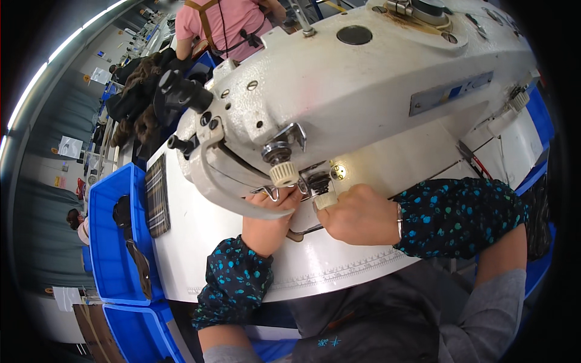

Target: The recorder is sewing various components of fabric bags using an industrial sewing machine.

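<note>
A white sewing machine stands before me, its head over a pale work table. My left hand reaches in beneath the machine's head. Its bent fingers are partly hidden behind a curved white lever and a ribbed cream dial. My right hand is closed, knuckles up, to the right of the needle area. Its thumb and fingertips lie right by a second ribbed cream knob. What either hand pinches, if anything, is hidden. Both forearms wear dark sleeve covers with blue and green spots.
A piece of plaid cloth lies at the table's left edge. Blue bins stand beyond it, one with dark material inside. Red-handled tweezers or snips lie at the right. A printed ruler runs along the front edge. A person in pink is behind the machine.
</note>
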The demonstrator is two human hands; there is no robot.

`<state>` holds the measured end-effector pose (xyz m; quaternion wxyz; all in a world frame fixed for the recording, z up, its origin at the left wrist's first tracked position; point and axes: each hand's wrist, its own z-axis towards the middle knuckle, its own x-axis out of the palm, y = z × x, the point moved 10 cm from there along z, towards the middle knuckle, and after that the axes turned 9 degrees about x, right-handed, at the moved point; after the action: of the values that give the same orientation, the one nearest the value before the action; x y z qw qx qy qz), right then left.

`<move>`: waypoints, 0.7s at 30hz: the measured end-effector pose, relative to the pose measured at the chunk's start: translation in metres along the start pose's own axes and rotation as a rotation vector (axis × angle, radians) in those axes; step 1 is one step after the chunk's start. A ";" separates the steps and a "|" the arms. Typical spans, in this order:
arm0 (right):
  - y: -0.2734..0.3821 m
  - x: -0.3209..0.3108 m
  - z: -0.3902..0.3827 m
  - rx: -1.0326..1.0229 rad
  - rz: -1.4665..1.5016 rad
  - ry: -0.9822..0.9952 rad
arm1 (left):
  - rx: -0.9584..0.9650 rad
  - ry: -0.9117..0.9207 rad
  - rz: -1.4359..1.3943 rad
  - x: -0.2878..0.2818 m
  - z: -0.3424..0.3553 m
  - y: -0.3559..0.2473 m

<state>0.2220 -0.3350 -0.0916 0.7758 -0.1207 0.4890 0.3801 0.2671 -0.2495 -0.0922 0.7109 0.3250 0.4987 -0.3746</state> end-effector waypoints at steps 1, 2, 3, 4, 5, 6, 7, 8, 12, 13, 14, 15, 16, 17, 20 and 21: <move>0.000 0.000 0.000 -0.005 0.019 0.008 | -0.023 0.007 0.006 0.002 0.001 0.004; 0.000 0.005 -0.001 -0.004 0.036 0.063 | -0.013 -0.046 -0.031 0.000 0.004 0.006; 0.000 0.000 0.000 -0.008 0.036 0.015 | 0.003 -0.077 -0.022 -0.002 0.004 0.005; 0.000 0.000 0.000 -0.009 0.044 0.019 | -0.026 -0.063 0.005 -0.001 0.003 0.008; 0.000 0.004 0.000 -0.003 0.056 0.062 | -0.055 -0.049 0.033 0.000 0.002 0.011; 0.000 0.000 0.000 -0.008 0.051 0.021 | -0.052 -0.050 0.033 0.000 0.002 0.011; 0.001 0.000 0.001 -0.007 0.045 0.018 | -0.052 -0.056 0.040 -0.001 0.002 0.010; -0.001 0.008 0.000 0.008 0.047 0.089 | -0.052 -0.062 0.047 -0.001 0.002 0.010; 0.000 0.005 -0.001 -0.004 0.062 0.048 | -0.066 -0.019 0.066 0.002 0.002 0.011; 0.000 0.007 -0.002 -0.003 0.050 0.066 | -0.101 -0.044 0.025 0.000 0.002 0.012; 0.000 0.012 -0.003 -0.001 0.042 0.104 | -0.145 -0.041 -0.015 0.001 0.000 0.015; 0.001 0.011 -0.002 -0.012 0.035 0.082 | -0.140 -0.074 -0.009 -0.004 -0.001 0.014; 0.001 0.012 -0.002 -0.015 0.016 0.066 | -0.167 -0.055 0.006 -0.004 -0.003 0.015; 0.001 0.018 -0.002 -0.014 -0.010 0.114 | -0.228 0.017 0.004 0.001 -0.006 0.020; -0.008 0.018 0.002 0.064 0.083 0.143 | -0.187 -0.088 0.000 -0.022 -0.015 0.008; -0.005 0.017 0.004 0.049 0.077 0.141 | -0.219 -0.076 -0.028 -0.026 -0.022 0.004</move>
<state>0.2316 -0.3282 -0.1049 0.7268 -0.1093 0.5558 0.3883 0.2546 -0.2232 -0.0737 0.7552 0.2240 0.5138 -0.3397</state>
